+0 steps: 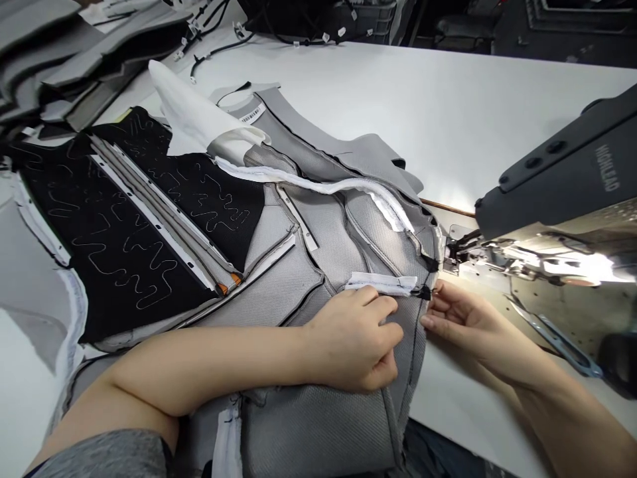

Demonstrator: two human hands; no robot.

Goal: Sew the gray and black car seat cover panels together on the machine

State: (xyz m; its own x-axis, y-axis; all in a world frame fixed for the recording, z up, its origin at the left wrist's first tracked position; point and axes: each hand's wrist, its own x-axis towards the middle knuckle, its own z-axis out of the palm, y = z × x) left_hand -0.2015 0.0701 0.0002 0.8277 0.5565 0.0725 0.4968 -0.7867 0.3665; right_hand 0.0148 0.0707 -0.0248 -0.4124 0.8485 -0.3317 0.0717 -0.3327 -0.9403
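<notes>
A large grey seat cover (279, 292) lies spread inside out, with black backing panels (144, 232), white strips and dark seam edges. My left hand (361, 338) rests on it with curled fingers, gripping the fabric just below a short white strip (383, 283). At the cover's right edge, my right hand (465, 318) pinches the border between thumb and fingers. Just above my right hand, that edge reaches the needle area of a dark grey sewing machine (562, 166). Whether the presser foot is down on the fabric I cannot tell.
Blue-handled snips (562, 338) lie on the machine bed right of my right hand. Stacked grey pieces (99, 53) fill the table's far left. Black cables with white clips (219, 50) lie at the back. The white tabletop (448, 99) extends behind the cover.
</notes>
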